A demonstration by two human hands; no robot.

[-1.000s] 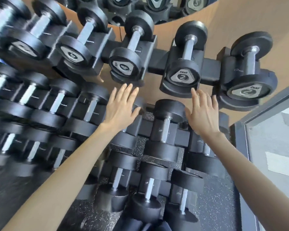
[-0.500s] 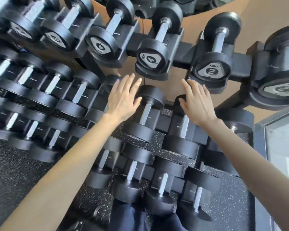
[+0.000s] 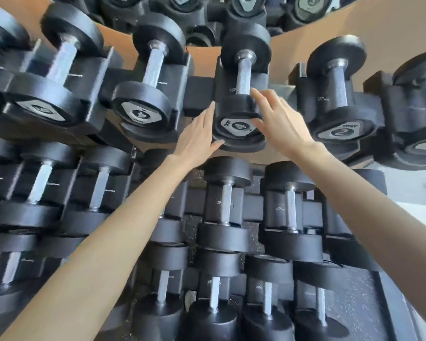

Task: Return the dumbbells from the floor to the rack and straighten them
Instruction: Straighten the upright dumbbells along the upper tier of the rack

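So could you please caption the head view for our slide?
Both hands, left hand and right hand, flank a top-row dumbbell on the rack.

Dumbbell (image 3: 241,94): matt black rubber-like heads, knurled bright metal handle; rack cradle (image 3: 199,93), at 9 o'clock: matt black.

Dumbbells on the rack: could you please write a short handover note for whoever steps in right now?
Left hand: open, fingers against the left side of the top-row dumbbell, thumb under its front head.
Right hand: open, fingers on the same front head from the right; no closed grip.
Every dumbbell in view sits in a cradle of the rack; none visible on the floor.
Left: finish squaring this one, then check its neighbours.
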